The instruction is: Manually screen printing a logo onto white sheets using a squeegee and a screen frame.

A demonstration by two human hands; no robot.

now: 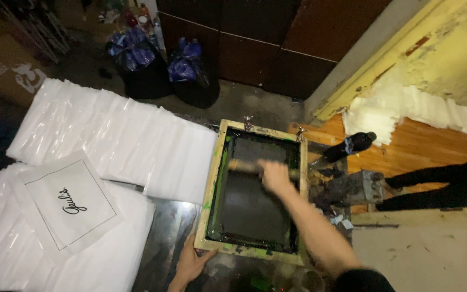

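**Squeegee held across screen, frame steadied at corner**

The right hand (275, 176) is closed around a long wooden-handled squeegee (244, 166), which lies crosswise over the upper part of the dark mesh; the hand is motion-blurred, so finger detail is unclear; the forearm runs down to the lower right edge in a dark sleeve. The squeegee sits inside a rectangular pale wooden screen-printing frame (212, 184) smeared with green and black ink; the frame lies flat on a dark shiny work surface (166, 230), with metal hinge clamps at its far edge. The left hand (190, 265) is open, fingers spread, thumb and fingertips touching the frame's near left corner; it grips nothing.

Left of the frame, rows of overlapping clear white plastic bags (114, 135) are laid out, touching the frame's left side; nearer the camera lies a white square printed sheet (71, 203) with a thin black border and black script, on top of more white bags. Right of the frame a dark bottle (349, 146) lies tilted just beside an ink-caked metal fixture (358, 186); behind them an orange wooden tabletop (422, 146) carries a stack of white sheets (401, 108). At the far right edge a person's dark-sleeved arm (449, 181) reaches in; the hand is not readable. Two black rubbish bags with blue contents (163, 67) stand on the floor beyond.
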